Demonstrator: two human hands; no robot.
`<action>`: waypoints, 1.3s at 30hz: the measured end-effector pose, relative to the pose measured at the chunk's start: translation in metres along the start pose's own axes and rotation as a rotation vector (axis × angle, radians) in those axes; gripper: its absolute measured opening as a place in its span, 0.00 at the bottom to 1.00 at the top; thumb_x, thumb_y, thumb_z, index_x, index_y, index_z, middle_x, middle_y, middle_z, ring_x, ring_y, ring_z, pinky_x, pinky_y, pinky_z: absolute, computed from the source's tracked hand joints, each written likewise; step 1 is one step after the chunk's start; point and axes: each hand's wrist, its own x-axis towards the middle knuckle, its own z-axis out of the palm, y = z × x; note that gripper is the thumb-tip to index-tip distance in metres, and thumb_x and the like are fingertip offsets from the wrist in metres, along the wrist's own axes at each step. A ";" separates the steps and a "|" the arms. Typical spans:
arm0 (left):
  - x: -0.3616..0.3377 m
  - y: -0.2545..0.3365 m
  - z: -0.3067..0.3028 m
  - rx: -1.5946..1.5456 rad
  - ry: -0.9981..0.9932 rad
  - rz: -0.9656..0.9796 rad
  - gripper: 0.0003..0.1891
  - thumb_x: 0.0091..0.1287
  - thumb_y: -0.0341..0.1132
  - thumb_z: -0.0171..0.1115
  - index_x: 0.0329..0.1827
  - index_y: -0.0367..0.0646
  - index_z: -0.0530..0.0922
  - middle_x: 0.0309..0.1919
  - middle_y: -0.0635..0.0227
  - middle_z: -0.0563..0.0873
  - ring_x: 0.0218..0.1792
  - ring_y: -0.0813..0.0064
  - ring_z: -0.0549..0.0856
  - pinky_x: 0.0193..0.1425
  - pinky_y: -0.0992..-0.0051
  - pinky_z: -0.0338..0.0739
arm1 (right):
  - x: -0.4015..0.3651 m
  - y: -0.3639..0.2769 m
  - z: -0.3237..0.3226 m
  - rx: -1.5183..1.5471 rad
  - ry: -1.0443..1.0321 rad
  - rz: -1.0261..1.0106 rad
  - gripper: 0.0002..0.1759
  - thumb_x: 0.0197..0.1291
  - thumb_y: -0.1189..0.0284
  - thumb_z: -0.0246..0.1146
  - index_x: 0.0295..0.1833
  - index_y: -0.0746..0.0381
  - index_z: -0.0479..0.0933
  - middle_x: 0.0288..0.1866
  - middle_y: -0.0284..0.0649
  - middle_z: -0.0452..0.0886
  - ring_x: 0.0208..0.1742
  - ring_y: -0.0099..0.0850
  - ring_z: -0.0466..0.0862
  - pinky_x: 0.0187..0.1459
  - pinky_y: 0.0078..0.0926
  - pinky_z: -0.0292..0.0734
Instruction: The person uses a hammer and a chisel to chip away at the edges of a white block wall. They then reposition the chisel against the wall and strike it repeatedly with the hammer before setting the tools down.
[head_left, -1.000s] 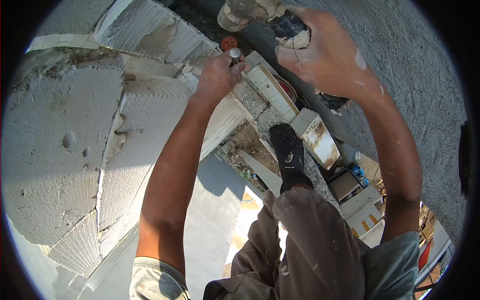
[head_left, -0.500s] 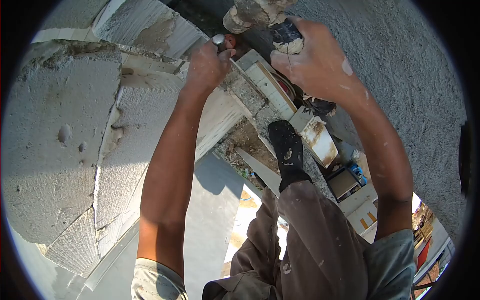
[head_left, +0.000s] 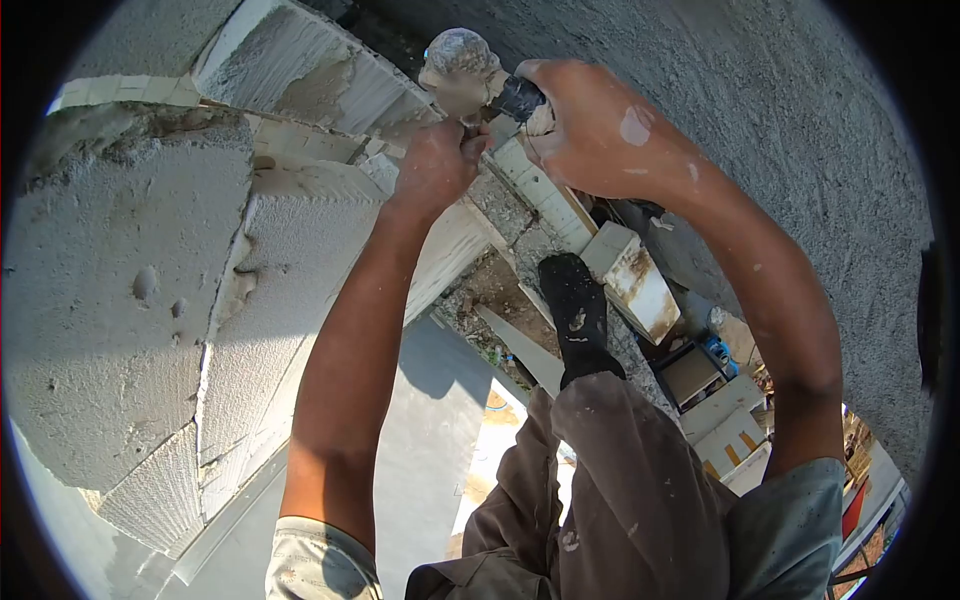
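My left hand is closed around a short metal tool that looks like a chisel, held at the edge of the blockwork; most of it is hidden by my fingers and the hammer. In my right hand is a hammer, its head crusted with mortar and its handle wrapped in black tape. The hammer head sits right over the top of the chisel, at or very near contact. Beneath my hands runs a narrow, rough wall top.
Large pale blocks stand on the left; a rough grey rendered wall rises on the right. My black-socked foot rests on the wall top beside a loose block piece. Lower down lie a dark-framed box and a grey surface.
The hammer has come down and left from above onto the chisel top, covering it. My left hand, still closed on the chisel, appears slightly lower and farther right.
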 end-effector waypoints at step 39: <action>0.018 0.007 0.008 0.021 0.293 -0.378 0.08 0.65 0.30 0.65 0.44 0.37 0.80 0.40 0.51 0.88 0.45 0.51 0.87 0.51 0.59 0.78 | -0.044 0.029 -0.006 0.253 -0.116 0.550 0.28 0.52 0.69 0.68 0.56 0.75 0.75 0.37 0.61 0.84 0.42 0.49 0.87 0.48 0.40 0.80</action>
